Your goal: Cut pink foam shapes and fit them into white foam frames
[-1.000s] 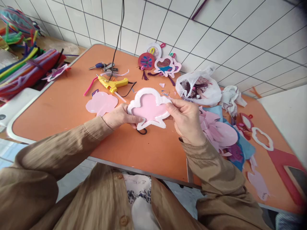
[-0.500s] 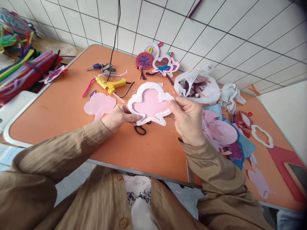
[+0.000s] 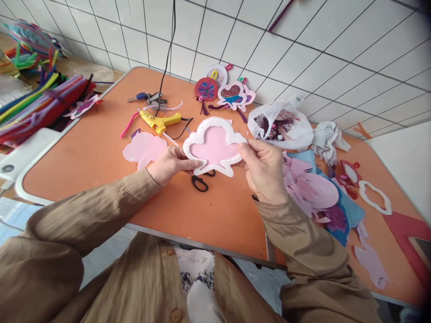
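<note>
Between my two hands I hold a cloud-like cutout with a thick white foam border and a pink centre (image 3: 215,146), raised above the orange table. My left hand (image 3: 170,165) pinches its left lower edge, thumb on top. On its right edge my right hand (image 3: 265,168) has a grip, thumb on the white border. Below it, the black handles of scissors (image 3: 200,183) show; their blades are hidden under the cutout. A pink paper cutout (image 3: 144,147) lies just left of my left hand, with a yellow glue gun (image 3: 160,120) behind it.
Finished tasselled ornaments (image 3: 232,93) lie by the tiled wall, beside a white plastic bag (image 3: 296,130) of dark yarn. Pink paper scraps (image 3: 318,186) and a white foam ring (image 3: 375,197) are at right. Pipe cleaners (image 3: 43,103) pile up at left. A cord (image 3: 167,58) hangs down.
The camera view has shifted slightly, so the table and its things sit a little lower and further right. Both hands keep their hold on the cutout.
</note>
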Motion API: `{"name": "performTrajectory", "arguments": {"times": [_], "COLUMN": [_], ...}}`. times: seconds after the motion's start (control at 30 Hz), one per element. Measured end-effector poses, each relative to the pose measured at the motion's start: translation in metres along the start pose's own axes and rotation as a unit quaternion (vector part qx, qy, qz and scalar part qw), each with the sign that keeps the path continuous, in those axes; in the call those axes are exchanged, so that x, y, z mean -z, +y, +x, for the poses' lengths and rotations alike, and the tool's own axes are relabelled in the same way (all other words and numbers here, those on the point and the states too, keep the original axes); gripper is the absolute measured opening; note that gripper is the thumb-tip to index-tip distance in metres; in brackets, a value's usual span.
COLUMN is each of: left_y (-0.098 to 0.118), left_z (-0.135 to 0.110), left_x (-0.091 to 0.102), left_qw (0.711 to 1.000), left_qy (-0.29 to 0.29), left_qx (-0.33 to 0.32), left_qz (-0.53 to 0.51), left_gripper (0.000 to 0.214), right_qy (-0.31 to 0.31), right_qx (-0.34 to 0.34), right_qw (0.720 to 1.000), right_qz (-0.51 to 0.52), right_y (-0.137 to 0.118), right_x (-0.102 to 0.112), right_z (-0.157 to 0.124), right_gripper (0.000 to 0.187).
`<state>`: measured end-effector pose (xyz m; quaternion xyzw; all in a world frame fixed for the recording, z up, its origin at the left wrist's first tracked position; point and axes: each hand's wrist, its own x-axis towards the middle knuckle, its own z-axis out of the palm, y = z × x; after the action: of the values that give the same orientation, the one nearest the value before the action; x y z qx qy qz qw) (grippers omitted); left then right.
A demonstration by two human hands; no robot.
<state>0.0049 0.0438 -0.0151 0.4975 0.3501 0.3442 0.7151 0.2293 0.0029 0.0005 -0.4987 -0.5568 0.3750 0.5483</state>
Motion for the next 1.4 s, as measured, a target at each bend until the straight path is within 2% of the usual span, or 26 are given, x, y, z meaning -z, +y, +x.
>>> {"name": "performTrajectory", "arguments": {"times": [0.13, 0.2, 0.23, 0.33, 0.37, 0.43, 0.5, 0.53, 0.57, 0.67, 0.83, 0.9, 1.0, 1.07, 1.17, 1.23, 1.33, 1.4], "left_y": [0.0, 0.002, 0.004, 0.01, 0.012, 0.013, 0.013, 0.012, 0.011, 0.007, 0.006, 0.007, 0.009, 0.01, 0.009, 0.009, 0.008, 0.008], "left_z": [0.002, 0.001, 0.001, -0.001, -0.002, -0.002, -0.003, -0.003, -0.002, -0.002, -0.003, -0.003, -0.003, -0.004, -0.004, -0.003, -0.001, -0.001], "left_x": [0.004, 0.006, 0.007, 0.007, 0.007, 0.007, 0.007, 0.007, 0.007, 0.008, 0.006, 0.005, 0.004, 0.005, 0.007, 0.009, 0.01, 0.01], "left_qw": [0.997, 0.992, 0.989, 0.98, 0.978, 0.975, 0.973, 0.973, 0.974, 0.976, 0.977, 0.975, 0.972, 0.972, 0.97, 0.966, 0.961, 0.962], "left_qy": [0.042, 0.077, 0.093, 0.125, 0.131, 0.138, 0.138, 0.135, 0.13, 0.118, 0.117, 0.122, 0.127, 0.133, 0.152, 0.174, 0.201, 0.203], "left_qx": [-0.054, -0.082, -0.091, -0.094, -0.091, -0.082, -0.073, -0.07, -0.066, -0.062, -0.068, -0.071, -0.077, -0.076, -0.073, -0.079, -0.09, -0.093], "left_qz": [-0.027, -0.057, -0.074, -0.121, -0.133, -0.152, -0.168, -0.173, -0.176, -0.173, -0.166, -0.172, -0.18, -0.18, -0.174, -0.173, -0.168, -0.155], "left_gripper": [0.033, 0.034, 0.034, 0.036, 0.036, 0.036, 0.036, 0.036, 0.035, 0.033, 0.031, 0.032, 0.033, 0.033, 0.034, 0.033, 0.032, 0.03], "right_qy": [0.067, 0.066, 0.052, -0.053, -0.109, -0.191, -0.223, -0.225, -0.224, -0.23, -0.261, -0.266, -0.277, -0.288, -0.32, -0.365, -0.434, -0.423], "right_qx": [-0.03, -0.056, -0.066, -0.052, -0.005, 0.1, 0.166, 0.181, 0.188, 0.184, 0.135, 0.118, 0.1, 0.082, 0.036, -0.01, -0.075, -0.096], "right_qw": [0.993, 0.995, 0.996, 0.994, 0.982, 0.928, 0.869, 0.851, 0.841, 0.833, 0.819, 0.806, 0.783, 0.788, 0.841, 0.866, 0.872, 0.89], "right_qz": [0.087, 0.058, 0.027, -0.078, -0.154, -0.304, -0.408, -0.439, -0.456, -0.468, -0.492, -0.515, -0.548, -0.537, -0.436, -0.343, -0.215, -0.138], "right_y": [0.007, 0.013, 0.016, 0.025, 0.027, 0.029, 0.029, 0.029, 0.028, 0.026, 0.022, 0.019, 0.01, 0.002, -0.007, -0.011, -0.011, -0.009], "right_x": [0.008, 0.011, 0.01, -0.004, -0.011, -0.023, -0.032, -0.034, -0.035, -0.033, -0.026, -0.024, -0.019, -0.014, -0.001, 0.009, 0.021, 0.026], "right_z": [0.008, 0.009, 0.007, -0.008, -0.015, -0.029, -0.038, -0.04, -0.041, -0.038, -0.033, -0.034, -0.037, -0.037, -0.032, -0.025, -0.016, -0.013], "right_gripper": [0.039, 0.037, 0.032, 0.017, 0.011, 0.018, 0.027, 0.029, 0.03, 0.032, 0.039, 0.042, 0.037, 0.033, 0.036, 0.04, 0.042, 0.046]}}
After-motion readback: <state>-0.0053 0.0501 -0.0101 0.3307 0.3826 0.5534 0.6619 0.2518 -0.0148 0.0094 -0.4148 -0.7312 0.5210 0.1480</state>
